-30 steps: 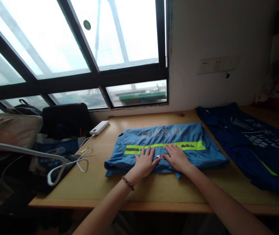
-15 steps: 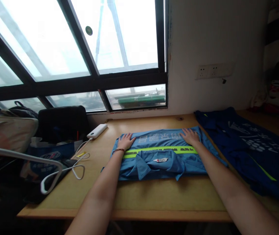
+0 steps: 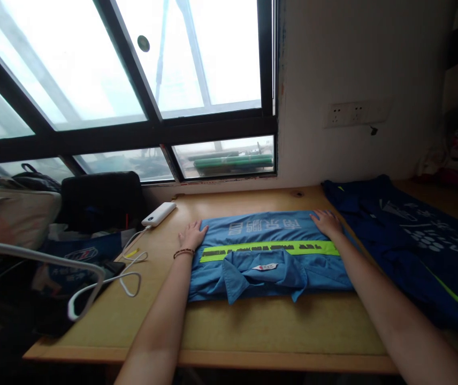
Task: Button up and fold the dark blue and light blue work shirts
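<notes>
A folded light-blue shirt (image 3: pixel 269 256) with a neon-yellow stripe and a small white label lies on the wooden table (image 3: pixel 253 326), its collar toward me. My left hand (image 3: pixel 192 235) lies flat, fingers spread, at the shirt's far left corner, partly on the table. A bead bracelet circles that wrist. At the far right corner my right hand (image 3: pixel 326 221) presses flat on the cloth, fingers spread. Neither hand holds anything.
A dark-blue shirt (image 3: pixel 409 240) with white print is spread on the table's right side. A white power bank (image 3: pixel 158 213) with a cable lies at the back left. Bags (image 3: pixel 100 200) and a white hanger (image 3: pixel 72 267) crowd the left. A window and wall sockets (image 3: pixel 353 112) stand behind.
Both hands slid from the shirt's middle near the label out to its far corners, then a little further apart. The shirt lies flatter and my view shifted slightly.
</notes>
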Demonstrator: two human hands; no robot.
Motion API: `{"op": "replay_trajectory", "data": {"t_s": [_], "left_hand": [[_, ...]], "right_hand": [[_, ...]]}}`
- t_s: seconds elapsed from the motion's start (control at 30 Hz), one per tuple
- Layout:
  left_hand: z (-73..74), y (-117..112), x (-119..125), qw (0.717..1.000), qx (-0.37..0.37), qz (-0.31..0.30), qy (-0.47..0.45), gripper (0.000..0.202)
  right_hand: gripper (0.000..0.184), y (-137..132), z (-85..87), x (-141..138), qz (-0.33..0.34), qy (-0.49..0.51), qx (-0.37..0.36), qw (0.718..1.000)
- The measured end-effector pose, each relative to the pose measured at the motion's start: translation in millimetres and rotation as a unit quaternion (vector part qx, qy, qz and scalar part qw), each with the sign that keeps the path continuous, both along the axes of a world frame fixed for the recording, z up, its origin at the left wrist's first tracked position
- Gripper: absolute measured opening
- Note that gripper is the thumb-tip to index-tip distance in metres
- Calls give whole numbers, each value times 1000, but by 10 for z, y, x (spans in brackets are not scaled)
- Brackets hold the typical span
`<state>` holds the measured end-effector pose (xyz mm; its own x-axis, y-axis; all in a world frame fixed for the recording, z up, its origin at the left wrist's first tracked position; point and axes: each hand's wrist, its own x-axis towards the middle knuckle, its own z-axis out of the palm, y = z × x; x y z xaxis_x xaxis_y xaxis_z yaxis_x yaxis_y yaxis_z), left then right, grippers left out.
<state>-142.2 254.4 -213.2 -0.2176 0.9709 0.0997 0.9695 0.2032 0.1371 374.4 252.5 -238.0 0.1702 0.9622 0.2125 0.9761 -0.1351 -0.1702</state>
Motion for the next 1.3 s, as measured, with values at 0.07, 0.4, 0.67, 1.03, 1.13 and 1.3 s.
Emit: {"op": "replay_trajectory", "data": {"t_s": [0.07,0.4,0.67,1.03,1.13,1.3], "left_hand": [[18,-45,9,1000,4,5,3,57],[299,-208,509,982,170,-62,46,52],[108,-274,892,973,-17,-228,19,54],[19,-100,310,995,-6,-104,4,60],[1,-99,201,996,-5,-92,1,60],[7,-99,148,996,-8,-90,-5,60]], "right_hand": [[47,3,-16,-11,1,5,29,1000],[39,-101,264,-451,75,-3,137,988],[53,-315,229,-1101,243,-21,-16,970],[50,-146,102,-388,85,-51,-36,994],[50,-158,95,-223,34,-37,-48,998],[53,-204,114,5,8,-11,-58,998]]}}
